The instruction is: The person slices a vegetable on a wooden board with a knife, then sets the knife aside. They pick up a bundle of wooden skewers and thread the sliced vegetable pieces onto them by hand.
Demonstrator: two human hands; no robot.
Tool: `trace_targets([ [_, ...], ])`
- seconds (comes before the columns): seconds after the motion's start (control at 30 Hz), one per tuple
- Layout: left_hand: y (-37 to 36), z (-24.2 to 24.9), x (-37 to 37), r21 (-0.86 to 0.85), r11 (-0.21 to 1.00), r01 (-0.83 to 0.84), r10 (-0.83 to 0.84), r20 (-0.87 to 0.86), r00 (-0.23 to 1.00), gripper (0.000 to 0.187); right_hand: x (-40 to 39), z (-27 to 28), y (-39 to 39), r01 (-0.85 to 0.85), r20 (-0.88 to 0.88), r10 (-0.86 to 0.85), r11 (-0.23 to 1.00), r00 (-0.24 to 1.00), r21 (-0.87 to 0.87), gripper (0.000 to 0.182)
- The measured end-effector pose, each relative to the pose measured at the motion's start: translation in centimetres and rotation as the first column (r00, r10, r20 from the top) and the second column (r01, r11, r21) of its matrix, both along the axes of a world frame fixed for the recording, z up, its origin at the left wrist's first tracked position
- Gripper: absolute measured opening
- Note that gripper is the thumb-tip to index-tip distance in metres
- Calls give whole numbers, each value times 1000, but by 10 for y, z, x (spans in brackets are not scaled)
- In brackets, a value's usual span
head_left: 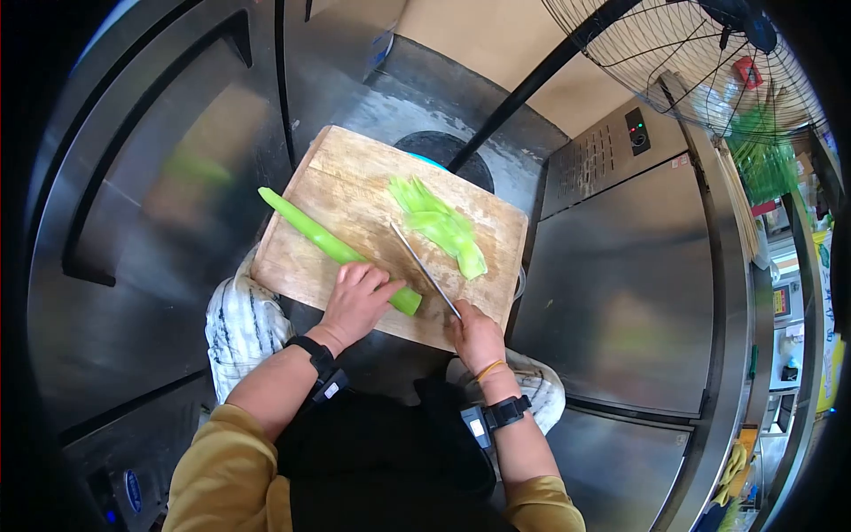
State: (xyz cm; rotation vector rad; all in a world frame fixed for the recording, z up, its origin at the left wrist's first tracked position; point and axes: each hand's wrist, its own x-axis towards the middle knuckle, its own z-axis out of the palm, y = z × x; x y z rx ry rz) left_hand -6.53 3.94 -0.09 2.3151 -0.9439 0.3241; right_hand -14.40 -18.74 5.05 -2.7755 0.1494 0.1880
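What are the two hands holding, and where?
Right hand grips a knife by its handle; left hand presses down the green stalk near its cut end.

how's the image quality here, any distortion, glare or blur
Head view: strong fisheye bend with black corners; the steel counter shows soft glare and smeared reflections; the fan and greens at far right are blurred; the board, stalk, knife and both hands look sharp.
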Motion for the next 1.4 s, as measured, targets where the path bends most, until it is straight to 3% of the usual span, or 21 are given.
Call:
trace_targets([
  [0.37,16,-5,-2,22,996,89,-89,1,996,40,-1,-8,2,2,5,-2,997,1000,-75,15],
  [0.6,7,-12,14,-48,997,68,-66,39,997,33,0,-4,7,-3,-18,1,994,1000,-107,16],
  [1.07,-2,-25,14,-95,974,205,-200,64,978,25,-19,4,14,-32,-23,30,995,999,-90,15],
  [1.27,5,-4,8,-68,994,86,-76,134,988,29,-17,0,8,-42,-14,41,997,999,-57,16],
  [1.4,5,-8,1,-14,993,114,-113,88,990,31,-17,6,5,-55,-31,54,998,998,-35,19],
])
